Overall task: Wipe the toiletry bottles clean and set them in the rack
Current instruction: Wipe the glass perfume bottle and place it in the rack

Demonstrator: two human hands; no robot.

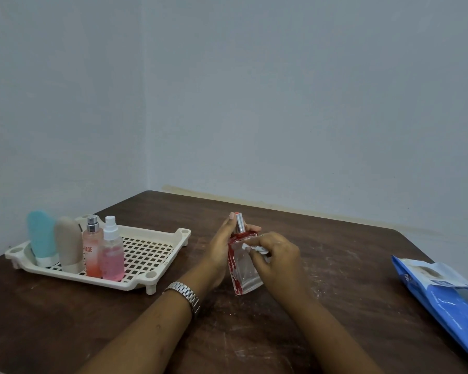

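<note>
Rack (157,240) holds four bottles (92,247); left grip (218,249) clasps perfume bottle (245,269), right grip (278,257) pinches wipe (257,248).

five bottles (41,236) (68,244) (92,248) (113,255) (247,276); one rack (183,234); one wipe (257,249); one blue packet (449,300); two hands (219,251) (278,259); one watch (185,291)

You face a corner (145,109) where two plain, pale blue-grey walls (308,98) meet. A dark brown wooden table (343,268), scuffed with whitish marks, fills it. A yellowish stain (254,203) runs along the right-hand wall just above the tabletop. The light is soft and even.
</note>
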